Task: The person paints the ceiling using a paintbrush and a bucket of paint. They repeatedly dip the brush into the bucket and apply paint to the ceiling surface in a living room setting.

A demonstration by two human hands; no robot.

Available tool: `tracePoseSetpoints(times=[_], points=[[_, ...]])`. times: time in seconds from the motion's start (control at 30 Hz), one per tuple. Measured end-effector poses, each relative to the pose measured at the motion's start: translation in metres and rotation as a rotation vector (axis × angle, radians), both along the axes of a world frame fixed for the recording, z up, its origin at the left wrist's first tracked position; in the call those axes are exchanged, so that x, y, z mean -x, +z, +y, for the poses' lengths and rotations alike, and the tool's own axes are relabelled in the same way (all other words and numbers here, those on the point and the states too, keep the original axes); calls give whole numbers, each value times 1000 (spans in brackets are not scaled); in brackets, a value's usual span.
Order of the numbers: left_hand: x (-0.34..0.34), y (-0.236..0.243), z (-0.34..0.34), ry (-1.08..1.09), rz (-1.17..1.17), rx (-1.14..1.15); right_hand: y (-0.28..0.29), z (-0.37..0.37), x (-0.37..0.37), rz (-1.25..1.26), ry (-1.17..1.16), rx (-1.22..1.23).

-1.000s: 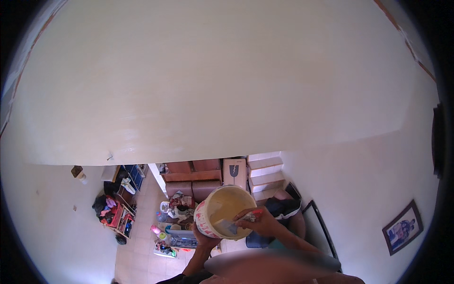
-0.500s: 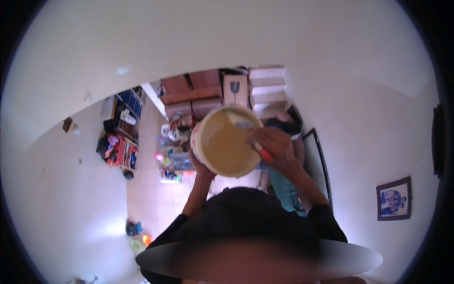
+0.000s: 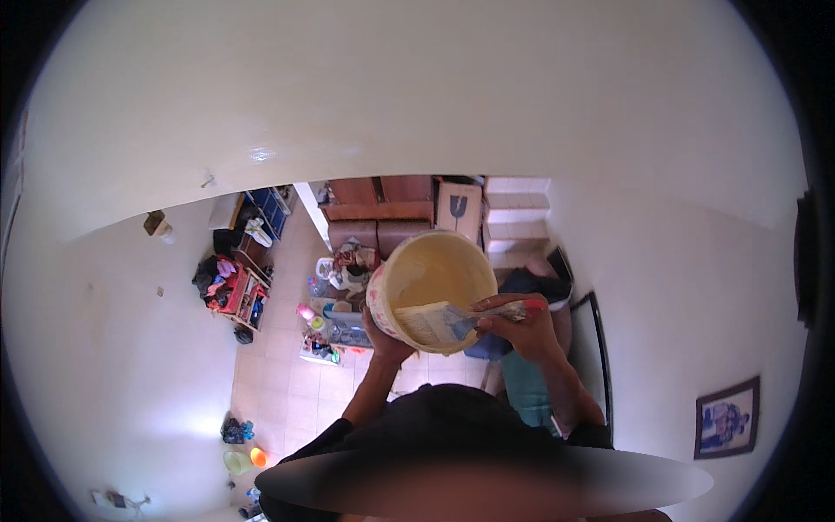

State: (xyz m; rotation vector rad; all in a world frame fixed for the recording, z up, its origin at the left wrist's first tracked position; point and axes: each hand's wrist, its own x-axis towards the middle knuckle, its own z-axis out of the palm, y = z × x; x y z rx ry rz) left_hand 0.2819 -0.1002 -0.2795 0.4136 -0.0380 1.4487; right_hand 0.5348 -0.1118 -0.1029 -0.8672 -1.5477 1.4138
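My left hand (image 3: 384,344) grips a round pale bucket (image 3: 377,304) from its left side and underneath. Inside lies cream-coloured paint (image 3: 444,271), and smears coat the inner wall. Closed around the handle of a wide flat paintbrush (image 3: 430,323) is my right hand (image 3: 522,327). The brush has a red end on its handle and paint-covered bristles pointing left. Its bristles are over the near part of the bucket's opening; whether they touch the rim I cannot tell.
Far below stand a brown sofa (image 3: 355,231), a cardboard box (image 3: 458,209) and tiled steps (image 3: 517,233). A red rack with clothes (image 3: 235,296) is at left. A framed picture (image 3: 727,418) hangs on the right wall. A pale wall (image 3: 417,96) rises ahead.
My right hand has drawn the paintbrush from the far side of the bucket to its near side and turned it, so the bristles now point left. The view has shifted, with the bucket appearing lower.
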Motion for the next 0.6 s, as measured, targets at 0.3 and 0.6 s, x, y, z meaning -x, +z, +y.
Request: tracePoseSetpoints(times=[0.3, 0.6], points=[[6, 19, -10, 74, 24, 12, 25, 20, 27, -4, 63, -79], [11, 16, -17, 75, 32, 71, 22, 22, 44, -92, 5, 32]])
